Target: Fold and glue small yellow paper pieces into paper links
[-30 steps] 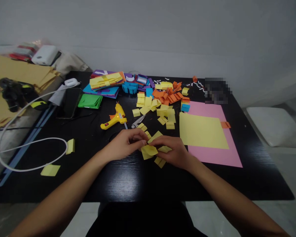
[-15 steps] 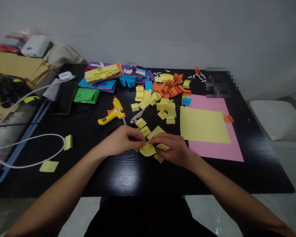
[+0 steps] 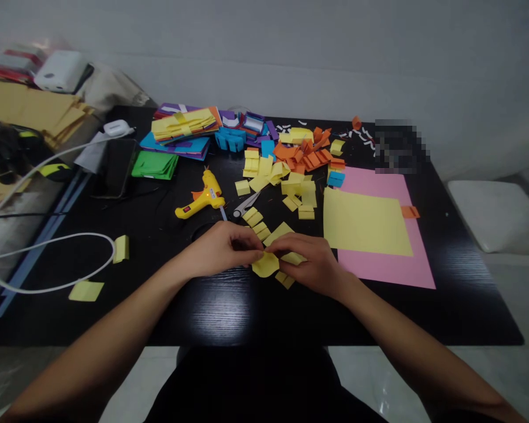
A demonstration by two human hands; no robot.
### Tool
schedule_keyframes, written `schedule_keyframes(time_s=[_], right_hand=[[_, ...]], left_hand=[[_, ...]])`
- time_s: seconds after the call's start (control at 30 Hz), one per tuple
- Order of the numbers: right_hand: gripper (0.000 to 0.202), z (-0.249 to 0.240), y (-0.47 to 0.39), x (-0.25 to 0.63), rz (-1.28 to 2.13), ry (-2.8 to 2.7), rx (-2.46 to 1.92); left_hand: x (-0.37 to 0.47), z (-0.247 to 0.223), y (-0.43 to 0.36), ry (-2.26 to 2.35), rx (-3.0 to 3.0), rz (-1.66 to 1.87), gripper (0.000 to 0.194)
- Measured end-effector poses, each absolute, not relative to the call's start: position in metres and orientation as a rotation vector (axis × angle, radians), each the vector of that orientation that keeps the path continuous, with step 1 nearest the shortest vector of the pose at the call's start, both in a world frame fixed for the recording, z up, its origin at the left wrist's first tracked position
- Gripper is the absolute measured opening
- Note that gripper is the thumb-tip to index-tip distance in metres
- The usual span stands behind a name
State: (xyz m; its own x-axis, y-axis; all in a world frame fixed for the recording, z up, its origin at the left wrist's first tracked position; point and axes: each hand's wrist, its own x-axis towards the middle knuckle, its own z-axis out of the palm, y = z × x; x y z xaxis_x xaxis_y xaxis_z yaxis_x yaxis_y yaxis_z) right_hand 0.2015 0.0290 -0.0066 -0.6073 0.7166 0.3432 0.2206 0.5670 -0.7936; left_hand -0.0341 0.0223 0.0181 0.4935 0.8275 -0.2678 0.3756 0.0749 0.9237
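Between my two hands is a small piece of yellow paper [image 3: 265, 266] with a rounded lower edge. My left hand [image 3: 223, 249] pinches its upper left side with thumb and fingers. From the other side, my right hand [image 3: 311, 262] pinches its upper right edge, the fingertips of both hands nearly meeting. Folded yellow paper strips [image 3: 256, 223] lie just beyond my fingers, and another folded yellow piece [image 3: 284, 279] sits below my right hand. Past my left hand are scissors [image 3: 245, 205], partly under paper, and a yellow glue gun [image 3: 201, 197] on its side.
On the right, a yellow sheet [image 3: 365, 226] overlaps a pink sheet [image 3: 388, 272]. Orange folded papers [image 3: 304, 155] are heaped at the back, near stacked coloured papers [image 3: 185, 126]. A phone [image 3: 114, 167], a looped white cable [image 3: 48, 236] and green paper [image 3: 155, 164] lie to the left.
Both hands keep their pinch on the yellow paper, which has tilted slightly and shows a rounder face. The whole view has shifted a little.
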Motion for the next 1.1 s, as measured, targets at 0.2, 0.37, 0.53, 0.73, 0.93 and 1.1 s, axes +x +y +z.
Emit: schedule_keyframes(time_s=[0.2, 0.37, 0.53, 0.73, 0.93, 1.1], right_hand=[[0.021, -0.0057, 0.0289, 0.2007, 1.026, -2.084, -0.778], [0.022, -0.0052, 0.0274, 0.2003, 1.160, -2.015, -0.854], [0.022, -0.0052, 0.0269, 0.2005, 1.316, -1.916, -0.920], [0.020, -0.0039, 0.0270, 0.2007, 1.376, -1.879, -0.913], [0.025, -0.0040, 0.0260, 0.1999, 1.436, -1.888, -0.890], [0.020, -0.0046, 0.0265, 0.1996, 1.531, -1.820, -0.899]], left_hand=[[-0.0336, 0.0201, 0.0229, 1.098, 1.542, 0.476, 0.016], [-0.0328, 0.0212, 0.0228, 1.063, 1.510, 0.480, 0.012], [-0.0332, 0.0227, 0.0231, 1.022, 1.429, 0.461, 0.015], [-0.0341, 0.0240, 0.0246, 1.007, 1.415, 0.448, 0.019], [-0.0357, 0.0187, 0.0248, 0.998, 1.514, 0.397, 0.012], [-0.0362, 0.0207, 0.0240, 0.992, 1.540, 0.383, 0.016]])
